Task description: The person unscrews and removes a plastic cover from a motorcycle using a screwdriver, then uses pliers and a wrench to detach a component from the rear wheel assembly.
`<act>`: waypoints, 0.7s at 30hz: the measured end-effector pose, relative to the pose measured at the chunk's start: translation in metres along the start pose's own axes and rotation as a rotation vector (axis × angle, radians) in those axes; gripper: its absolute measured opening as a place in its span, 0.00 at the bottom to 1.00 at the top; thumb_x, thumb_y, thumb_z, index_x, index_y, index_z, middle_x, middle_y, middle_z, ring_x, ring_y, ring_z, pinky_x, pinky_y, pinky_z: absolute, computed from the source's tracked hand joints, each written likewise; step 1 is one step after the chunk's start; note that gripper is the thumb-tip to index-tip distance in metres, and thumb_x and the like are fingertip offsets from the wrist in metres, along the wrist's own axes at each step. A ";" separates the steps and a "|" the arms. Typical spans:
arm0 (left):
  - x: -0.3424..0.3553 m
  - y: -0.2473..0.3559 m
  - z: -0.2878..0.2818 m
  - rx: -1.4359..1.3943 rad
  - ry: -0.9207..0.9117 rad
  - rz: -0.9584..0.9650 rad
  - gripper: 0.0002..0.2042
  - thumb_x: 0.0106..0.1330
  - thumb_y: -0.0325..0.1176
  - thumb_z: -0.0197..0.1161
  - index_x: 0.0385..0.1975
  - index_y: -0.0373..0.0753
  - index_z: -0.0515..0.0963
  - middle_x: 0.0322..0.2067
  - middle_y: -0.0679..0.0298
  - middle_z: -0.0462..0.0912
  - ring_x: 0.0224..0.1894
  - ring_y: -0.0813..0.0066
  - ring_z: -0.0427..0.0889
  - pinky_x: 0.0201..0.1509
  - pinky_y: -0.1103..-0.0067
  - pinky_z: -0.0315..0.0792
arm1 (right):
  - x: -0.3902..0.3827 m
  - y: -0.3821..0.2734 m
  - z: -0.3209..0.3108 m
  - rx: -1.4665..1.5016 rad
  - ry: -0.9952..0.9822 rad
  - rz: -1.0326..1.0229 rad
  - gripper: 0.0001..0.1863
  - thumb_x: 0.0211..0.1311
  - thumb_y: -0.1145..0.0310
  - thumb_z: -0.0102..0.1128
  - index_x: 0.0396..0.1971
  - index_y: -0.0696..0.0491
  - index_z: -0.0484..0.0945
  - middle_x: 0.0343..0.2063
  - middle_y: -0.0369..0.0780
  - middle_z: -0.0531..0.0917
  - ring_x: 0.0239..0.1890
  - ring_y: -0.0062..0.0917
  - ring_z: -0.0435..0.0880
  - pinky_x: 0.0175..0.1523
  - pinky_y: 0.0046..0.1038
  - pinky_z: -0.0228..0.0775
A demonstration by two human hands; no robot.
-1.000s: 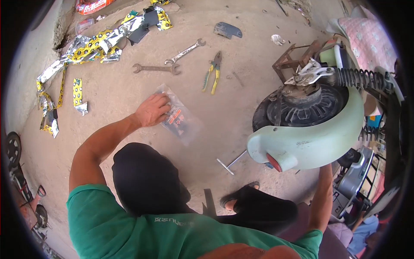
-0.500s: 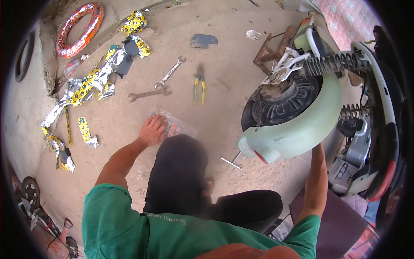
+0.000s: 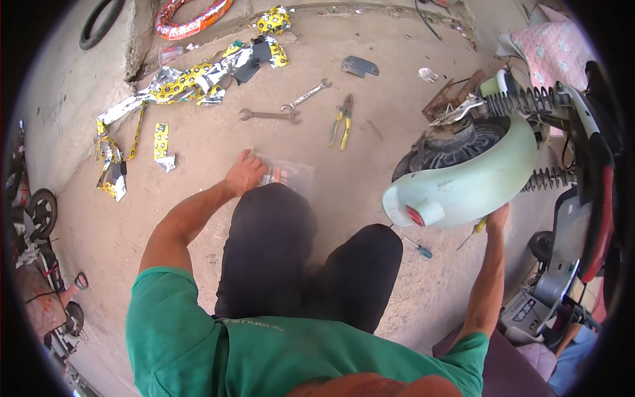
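My left hand is at a clear plastic bag on the ground, fingers curled onto it, partly behind my knee. My right hand, partly under the mint-green fender, is closed on a yellow-handled screwdriver. The fender curves around a black wheel. A blue-handled screwdriver lies below the fender. Beyond my left hand are two wrenches and yellow-handled pliers.
Torn yellow-and-silver wrappings, a wrapped tire, a black tire and a dark plate lie around. Pink padded cloth is upper right. Wheeled items line the left edge; the scooter frame stands right.
My legs have shifted, both knees now raised side by side. My right hand now shows with a yellow screwdriver, and a blue-handled one has come into sight. The view has shifted.
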State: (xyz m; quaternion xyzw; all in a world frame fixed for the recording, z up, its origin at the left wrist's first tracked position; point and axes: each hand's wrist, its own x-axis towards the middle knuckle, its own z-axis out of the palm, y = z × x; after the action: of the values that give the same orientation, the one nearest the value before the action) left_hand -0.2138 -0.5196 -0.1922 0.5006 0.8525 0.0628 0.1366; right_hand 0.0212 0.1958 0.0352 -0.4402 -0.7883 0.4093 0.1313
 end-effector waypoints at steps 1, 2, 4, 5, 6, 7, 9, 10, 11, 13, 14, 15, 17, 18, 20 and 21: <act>-0.012 0.002 0.006 0.005 0.001 -0.027 0.18 0.61 0.43 0.62 0.50 0.44 0.78 0.47 0.58 0.78 0.57 0.56 0.74 0.73 0.59 0.57 | -0.002 -0.008 0.005 0.017 0.022 -0.010 0.24 0.74 0.58 0.52 0.57 0.63 0.76 0.47 0.45 0.85 0.49 0.29 0.83 0.51 0.31 0.75; -0.022 0.001 0.011 -0.046 -0.029 -0.147 0.16 0.61 0.42 0.62 0.47 0.45 0.80 0.44 0.58 0.79 0.54 0.56 0.76 0.68 0.59 0.61 | 0.000 -0.013 0.009 0.025 -0.004 -0.023 0.24 0.74 0.58 0.52 0.57 0.63 0.76 0.47 0.45 0.85 0.49 0.29 0.83 0.51 0.31 0.75; -0.042 0.013 0.002 -0.119 0.113 -0.314 0.12 0.61 0.41 0.61 0.41 0.45 0.83 0.38 0.59 0.80 0.45 0.57 0.80 0.52 0.60 0.70 | 0.002 -0.017 0.011 -0.127 0.033 -0.061 0.26 0.75 0.55 0.50 0.57 0.64 0.77 0.46 0.46 0.85 0.47 0.30 0.83 0.51 0.32 0.74; -0.048 0.017 -0.010 -0.139 0.099 -0.401 0.12 0.63 0.40 0.60 0.42 0.43 0.82 0.38 0.57 0.79 0.45 0.55 0.80 0.49 0.62 0.73 | 0.002 -0.019 0.010 -0.122 0.007 -0.069 0.26 0.75 0.55 0.50 0.57 0.64 0.77 0.46 0.46 0.85 0.47 0.30 0.83 0.51 0.32 0.74; -0.053 0.021 -0.034 -0.154 0.094 -0.435 0.12 0.63 0.39 0.59 0.42 0.43 0.81 0.38 0.56 0.79 0.45 0.54 0.80 0.48 0.62 0.73 | -0.001 -0.021 0.009 -0.159 0.023 -0.072 0.27 0.75 0.54 0.49 0.57 0.64 0.77 0.46 0.47 0.85 0.46 0.31 0.83 0.51 0.33 0.74; -0.056 0.024 -0.062 -0.172 0.088 -0.464 0.12 0.64 0.39 0.59 0.43 0.42 0.81 0.37 0.56 0.79 0.45 0.53 0.80 0.48 0.63 0.74 | -0.004 -0.020 0.007 -0.198 0.044 -0.073 0.28 0.76 0.52 0.48 0.57 0.64 0.77 0.46 0.47 0.85 0.46 0.32 0.83 0.51 0.33 0.74; -0.055 0.031 -0.125 -0.205 0.102 -0.524 0.11 0.59 0.33 0.66 0.42 0.41 0.80 0.40 0.55 0.80 0.50 0.51 0.80 0.53 0.62 0.74 | -0.006 -0.010 -0.001 -0.175 0.085 -0.067 0.29 0.75 0.51 0.49 0.58 0.64 0.77 0.48 0.49 0.85 0.47 0.34 0.84 0.52 0.33 0.74; -0.066 0.018 -0.133 -0.188 0.124 -0.543 0.13 0.58 0.32 0.67 0.42 0.41 0.80 0.39 0.55 0.80 0.49 0.51 0.80 0.53 0.61 0.75 | -0.003 -0.009 0.004 -0.162 0.077 -0.074 0.29 0.75 0.52 0.49 0.59 0.64 0.77 0.48 0.48 0.85 0.47 0.33 0.84 0.53 0.33 0.74; -0.079 0.004 -0.142 -0.171 0.146 -0.559 0.14 0.57 0.32 0.69 0.43 0.41 0.79 0.39 0.54 0.79 0.49 0.50 0.80 0.53 0.61 0.75 | 0.001 -0.007 0.008 -0.149 0.071 -0.078 0.29 0.76 0.52 0.49 0.59 0.64 0.76 0.48 0.48 0.85 0.47 0.32 0.83 0.53 0.33 0.74; -0.089 -0.012 -0.166 -0.147 0.114 -0.631 0.13 0.59 0.35 0.68 0.43 0.40 0.79 0.41 0.53 0.79 0.50 0.49 0.79 0.54 0.59 0.74 | 0.003 -0.006 0.010 -0.140 0.057 -0.098 0.29 0.76 0.52 0.49 0.59 0.64 0.76 0.48 0.48 0.84 0.47 0.32 0.83 0.53 0.32 0.73; -0.088 -0.019 -0.178 -0.146 0.112 -0.648 0.14 0.59 0.36 0.67 0.43 0.40 0.79 0.41 0.52 0.79 0.50 0.49 0.79 0.55 0.60 0.74 | 0.003 -0.005 0.010 -0.140 0.053 -0.107 0.29 0.76 0.52 0.49 0.59 0.64 0.76 0.48 0.47 0.84 0.46 0.32 0.83 0.52 0.32 0.73; -0.086 -0.025 -0.184 -0.148 0.106 -0.667 0.14 0.60 0.36 0.67 0.44 0.39 0.79 0.42 0.52 0.79 0.50 0.48 0.79 0.55 0.60 0.74 | 0.002 -0.005 0.009 -0.159 0.040 -0.110 0.29 0.76 0.51 0.49 0.58 0.64 0.76 0.47 0.47 0.84 0.46 0.32 0.82 0.53 0.32 0.73; -0.075 -0.038 -0.182 -0.164 0.118 -0.689 0.16 0.59 0.37 0.66 0.45 0.39 0.79 0.43 0.51 0.78 0.51 0.48 0.78 0.57 0.60 0.73 | 0.002 -0.003 0.005 -0.148 0.037 -0.061 0.29 0.75 0.51 0.49 0.57 0.64 0.76 0.47 0.46 0.84 0.46 0.32 0.82 0.53 0.32 0.72; -0.065 -0.047 -0.180 -0.188 0.125 -0.670 0.16 0.60 0.37 0.65 0.46 0.39 0.79 0.43 0.50 0.79 0.52 0.48 0.79 0.58 0.61 0.73 | -0.002 -0.004 0.004 -0.120 0.056 -0.064 0.29 0.76 0.51 0.49 0.57 0.64 0.76 0.48 0.45 0.84 0.48 0.32 0.82 0.54 0.32 0.72; -0.036 -0.075 -0.176 -0.204 0.079 -0.624 0.17 0.61 0.38 0.64 0.48 0.39 0.78 0.45 0.50 0.79 0.53 0.48 0.79 0.58 0.61 0.73 | 0.002 0.012 -0.004 -0.013 -0.023 -0.099 0.28 0.76 0.52 0.51 0.60 0.62 0.74 0.52 0.45 0.83 0.54 0.31 0.81 0.58 0.32 0.72; -0.020 -0.088 -0.172 -0.200 0.063 -0.587 0.17 0.61 0.38 0.64 0.48 0.39 0.78 0.45 0.50 0.79 0.53 0.48 0.79 0.58 0.61 0.73 | 0.005 0.022 -0.010 0.069 -0.069 -0.077 0.28 0.77 0.53 0.51 0.63 0.61 0.73 0.56 0.44 0.82 0.57 0.31 0.80 0.60 0.33 0.71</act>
State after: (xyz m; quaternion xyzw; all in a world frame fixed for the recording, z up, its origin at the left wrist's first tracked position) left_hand -0.3290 -0.5752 -0.0465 0.2149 0.9541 0.1198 0.1709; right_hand 0.0376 0.2112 0.0239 -0.3903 -0.7942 0.4458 0.1347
